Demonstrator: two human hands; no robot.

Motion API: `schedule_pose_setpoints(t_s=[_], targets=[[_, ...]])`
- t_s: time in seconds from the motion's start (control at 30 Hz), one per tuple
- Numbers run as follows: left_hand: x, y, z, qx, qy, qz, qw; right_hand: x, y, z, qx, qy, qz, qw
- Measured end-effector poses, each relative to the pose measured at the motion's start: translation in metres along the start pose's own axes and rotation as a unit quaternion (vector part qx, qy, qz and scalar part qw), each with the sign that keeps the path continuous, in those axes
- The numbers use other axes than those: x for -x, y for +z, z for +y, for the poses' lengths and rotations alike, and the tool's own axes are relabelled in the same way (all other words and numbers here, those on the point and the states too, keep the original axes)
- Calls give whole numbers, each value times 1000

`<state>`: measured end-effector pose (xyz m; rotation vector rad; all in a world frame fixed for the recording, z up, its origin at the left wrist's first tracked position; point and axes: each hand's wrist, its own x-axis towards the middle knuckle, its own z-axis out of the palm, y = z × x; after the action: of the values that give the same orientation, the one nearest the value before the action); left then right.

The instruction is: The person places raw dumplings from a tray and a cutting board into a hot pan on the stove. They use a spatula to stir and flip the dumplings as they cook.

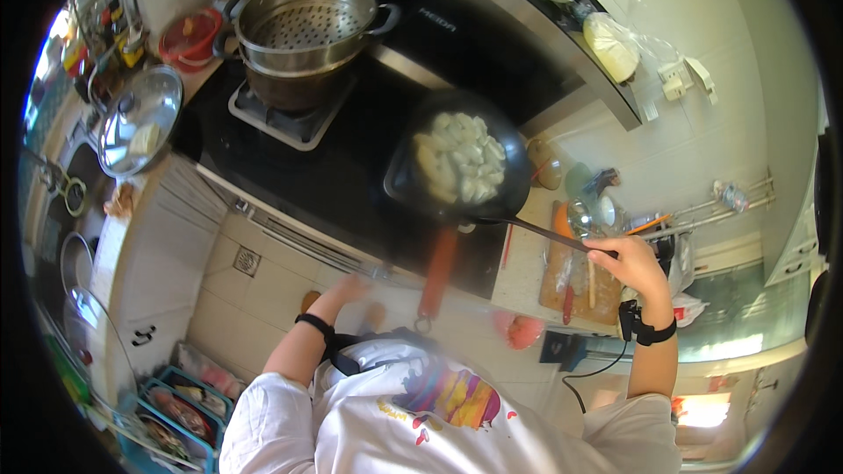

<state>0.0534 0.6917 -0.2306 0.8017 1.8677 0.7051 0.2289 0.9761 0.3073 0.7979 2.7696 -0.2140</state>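
Observation:
A dark wok [517,145] with a reddish handle [438,273] sits over the right side of the black hob. Many pale, dumpling-like pieces [464,158] lie in it. My right hand [629,263], right of the wok, is closed on the end of a dark, long-handled utensil [550,234]; its working end reaches the wok's near rim and cannot be made out clearly. My left hand [349,289] is blurred, in front of the hob's near edge and left of the wok handle. Its fingers are not clear, and no held object shows.
A metal steamer pot [303,33] stands on the left burner. Left of it are a red lidded pot [191,36] and a glass lid [141,122]. A wooden board [609,293] with a rolling pin [591,283] and a red-handled knife [568,306] lies on the right counter. The range hood's edge [602,95] juts out above.

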Motion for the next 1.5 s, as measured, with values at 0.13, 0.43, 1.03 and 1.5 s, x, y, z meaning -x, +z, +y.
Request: schedule_pose_setpoints(t_s=[0.13,0.43,1.03,1.5], targets=[[58,-51,-1,58,-29,-33,997,-8,35,9,-57,1,15,998],[155,-127,31,142,-94,52,984,-22,119,12,-80,-37,152,984],[217,-167,126,215,15,146,966,-102,181,35,-359,55,151,920],[227,-180,149,194,57,131,970,2,17,40,-151,23,183,971]])
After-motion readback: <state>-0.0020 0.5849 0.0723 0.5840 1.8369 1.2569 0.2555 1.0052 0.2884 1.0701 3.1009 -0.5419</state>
